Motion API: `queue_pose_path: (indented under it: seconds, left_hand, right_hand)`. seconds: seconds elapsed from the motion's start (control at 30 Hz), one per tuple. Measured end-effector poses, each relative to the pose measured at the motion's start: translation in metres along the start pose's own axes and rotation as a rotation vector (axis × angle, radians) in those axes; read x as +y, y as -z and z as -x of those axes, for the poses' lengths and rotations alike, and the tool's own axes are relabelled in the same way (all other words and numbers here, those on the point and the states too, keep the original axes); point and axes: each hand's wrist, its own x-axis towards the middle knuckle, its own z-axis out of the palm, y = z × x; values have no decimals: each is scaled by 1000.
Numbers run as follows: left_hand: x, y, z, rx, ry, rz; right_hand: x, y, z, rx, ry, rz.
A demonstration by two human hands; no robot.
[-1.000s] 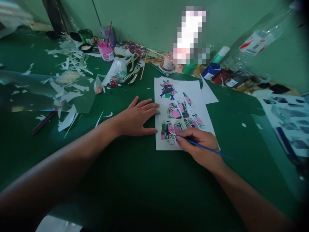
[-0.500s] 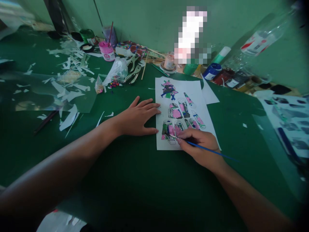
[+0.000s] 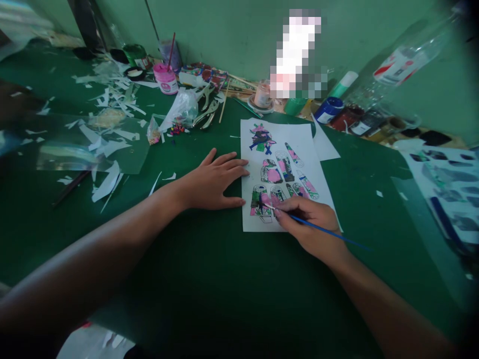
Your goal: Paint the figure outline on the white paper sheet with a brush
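Note:
A white paper sheet lies on the green table, printed with outlined shapes partly coloured pink, green, blue and black. My right hand rests on its lower right part, fingers pinched round a thin blue paintbrush. The brush's dark tip touches, or hovers just over, the lower left shape; I cannot tell which. My left hand lies flat with fingers spread, its fingertips at the sheet's left edge, holding nothing.
Paint jars, including a pink one and a blue one, line the wall. Hole-punch pliers and paper scraps lie to the left. A clear bottle leans at right, above a painted sheet. A dark blurred shape appears far left.
The brush tip has shifted slightly to the right, with my right fingers moving a little. My left hand stays put. A dark blurred shape has come in at the far left.

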Motion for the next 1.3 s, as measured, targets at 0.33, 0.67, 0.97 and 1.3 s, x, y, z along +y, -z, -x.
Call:
queue_pose_path:
  seconds: [0.33,0.67,0.97,1.3]
  left_hand:
    - [0,-1,0,-4,0,5]
    - [-1,0,0,-7,-7,14]
    - [0,0,0,-6,-4,12]
    - [0,1,0,-19,3,10]
  right_hand:
    - [-1,1,0,-14,7,-4]
    - [-3,1,0,-24,-13,-13]
    - [-3,2,0,-39,-15,-22]
    - [-3,2,0,-16,16,-4]
